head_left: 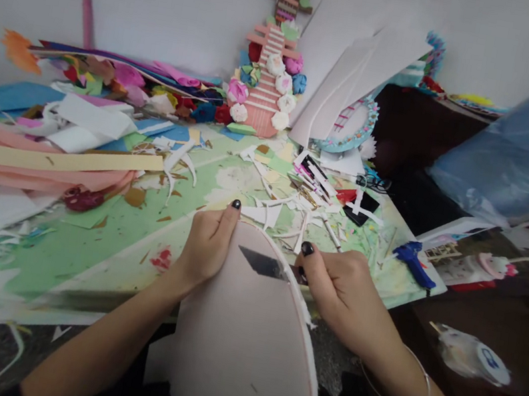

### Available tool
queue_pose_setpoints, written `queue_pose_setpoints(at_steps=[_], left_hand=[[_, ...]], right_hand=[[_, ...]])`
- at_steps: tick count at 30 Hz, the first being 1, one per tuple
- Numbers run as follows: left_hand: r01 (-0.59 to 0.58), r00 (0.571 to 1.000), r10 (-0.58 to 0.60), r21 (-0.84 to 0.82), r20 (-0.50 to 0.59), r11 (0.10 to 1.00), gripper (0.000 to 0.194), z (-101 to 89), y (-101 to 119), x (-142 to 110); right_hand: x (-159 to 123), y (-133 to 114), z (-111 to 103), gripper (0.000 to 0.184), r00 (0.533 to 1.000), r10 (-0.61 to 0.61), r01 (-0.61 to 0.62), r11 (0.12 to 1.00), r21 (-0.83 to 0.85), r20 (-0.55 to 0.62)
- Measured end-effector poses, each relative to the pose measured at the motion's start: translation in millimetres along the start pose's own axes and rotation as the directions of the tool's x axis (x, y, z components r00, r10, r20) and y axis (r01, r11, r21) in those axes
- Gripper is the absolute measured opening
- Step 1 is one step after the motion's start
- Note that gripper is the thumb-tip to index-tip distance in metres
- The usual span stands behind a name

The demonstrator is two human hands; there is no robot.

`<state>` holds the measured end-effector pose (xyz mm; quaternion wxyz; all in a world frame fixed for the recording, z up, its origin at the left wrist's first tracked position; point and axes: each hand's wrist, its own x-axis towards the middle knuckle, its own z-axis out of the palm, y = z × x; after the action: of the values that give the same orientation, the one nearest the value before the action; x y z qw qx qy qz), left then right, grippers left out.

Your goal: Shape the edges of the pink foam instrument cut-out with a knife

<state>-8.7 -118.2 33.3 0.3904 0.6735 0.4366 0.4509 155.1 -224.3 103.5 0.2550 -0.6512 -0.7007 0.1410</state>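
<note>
Pale board (250, 344): nearest thing, rounded outer edge, tilted up between both hands, overlapping the near side of the desk (117, 258); ragged white fringe along its right edge.
Left hand (206, 246): clamped on the board's upper left edge, thumb up at the top, dark nail showing.
Right hand (340, 288): just beside the board's right edge, fingers curled tight round the dark blade's grip end, mostly hidden; bracelet (425, 395) on the wrist.
Dark blade (261, 263): flat, lies across the board's upper face, slanted tip toward the left hand.
White scraps (269, 216): strewn just beyond the board's top.
Guitar-shaped craft (262, 106): upright beyond the board, against the wall, paper flowers down both sides.
Paper heap (89, 125): beyond the board to the left, mixed colours, some sheets crumpled.
Blue glue gun (416, 264): right of the board, at the desk's edge.
Lidded cup (474, 356): well right of the board, lower than the desk top.
</note>
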Motion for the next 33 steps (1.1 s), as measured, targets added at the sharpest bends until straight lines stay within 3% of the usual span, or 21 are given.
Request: queue_pose_setpoints(at_steps=[9,15,20,33], left_hand=[[-0.195,0.978,0.203,0.14,-0.041,0.971,0.045,-5.3,9,-2],[-0.138,0.99,0.135,0.105,0.038,0.985,0.047,-5.1,17,-2],[-0.093,0.995,0.092,0.06,0.031,0.994,0.049,-3.6,13,0],[-0.135,0.99,0.131,0.068,0.057,0.989,0.047,-3.3,18,-2]], right_hand=[[-9,-9,-9,0.053,1.0,-0.015,0.015,1.0,-0.003,0.003],[-5,-13,-14,0.05,1.0,-0.011,0.011,1.0,-0.003,0.023],[-5,-11,-14,0.048,0.999,-0.04,0.039,0.999,0.013,0.01],[-6,-12,-15,0.048,1.0,-0.016,0.016,1.0,0.024,0.018]])
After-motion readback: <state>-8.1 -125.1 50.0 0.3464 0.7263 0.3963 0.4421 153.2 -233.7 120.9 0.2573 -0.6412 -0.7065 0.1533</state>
